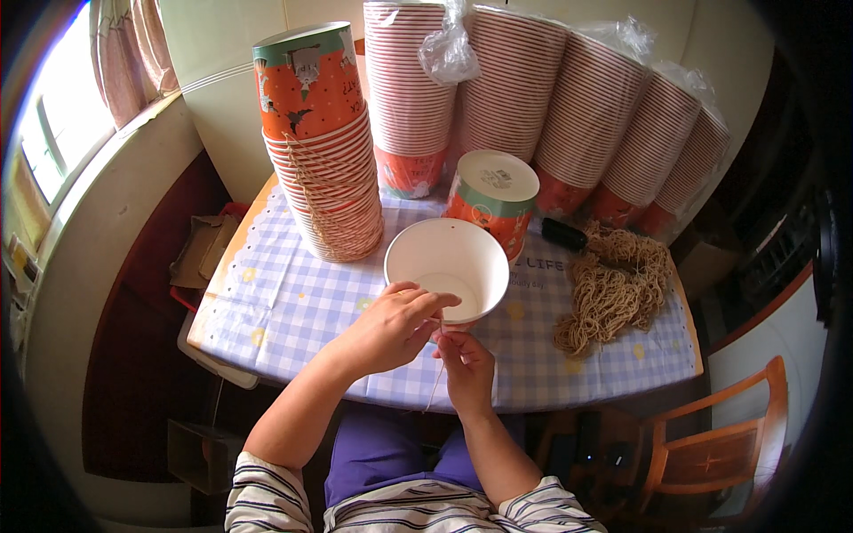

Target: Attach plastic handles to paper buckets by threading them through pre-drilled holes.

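Observation:
A white-lined paper bucket (418, 258) stands mouth up near the table's front edge, right before my hands. My left hand (391, 327) reaches over its near rim, with its thumb and fingers closed on a thin string. Just below the rim, my right hand (466, 362) pinches the same string. The string's loose end (434, 391) hangs down past the table edge. Behind this bucket an orange and green paper bucket (493, 209) is turned bottom up. A tangled bundle of tan string (613, 289) lies to the right, by a black object (563, 234) whose kind I cannot tell.
A tall stack of nested buckets (324, 186) with strings hanging down its side rises at the left. Several plastic-wrapped bucket stacks (506, 84) line the back. A checked cloth (293, 311) covers the table. A wooden chair (711, 444) stands at the lower right.

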A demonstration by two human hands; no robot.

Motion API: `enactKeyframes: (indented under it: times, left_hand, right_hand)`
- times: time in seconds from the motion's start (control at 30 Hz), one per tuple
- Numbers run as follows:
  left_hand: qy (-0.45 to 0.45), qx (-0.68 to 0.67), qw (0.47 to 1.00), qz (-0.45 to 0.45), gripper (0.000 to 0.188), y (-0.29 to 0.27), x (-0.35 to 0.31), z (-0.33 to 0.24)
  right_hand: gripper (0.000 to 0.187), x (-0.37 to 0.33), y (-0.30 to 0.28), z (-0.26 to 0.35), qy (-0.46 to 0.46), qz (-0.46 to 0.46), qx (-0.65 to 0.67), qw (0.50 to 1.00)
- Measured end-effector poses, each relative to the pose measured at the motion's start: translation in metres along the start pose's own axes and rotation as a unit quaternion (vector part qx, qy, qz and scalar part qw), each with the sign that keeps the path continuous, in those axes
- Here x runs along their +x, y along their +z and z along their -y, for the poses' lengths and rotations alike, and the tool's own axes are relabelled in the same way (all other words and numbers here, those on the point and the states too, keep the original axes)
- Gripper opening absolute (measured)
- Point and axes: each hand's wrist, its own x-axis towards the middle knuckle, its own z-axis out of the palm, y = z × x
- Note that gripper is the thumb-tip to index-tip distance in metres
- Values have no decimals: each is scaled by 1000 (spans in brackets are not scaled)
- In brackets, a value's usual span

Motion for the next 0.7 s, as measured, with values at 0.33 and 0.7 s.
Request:
enactKeyframes:
  times: [0.33, 0.7]
  left_hand:
    - [-51, -29, 997, 48, 51, -3, 0, 0]
    - [-42, -5, 999, 11, 50, 2, 1, -4]
  right_hand:
    - [12, -1, -1, -3, -35, 3, -10, 999]
    - [9, -5, -3, 13, -93, 60, -82, 990]
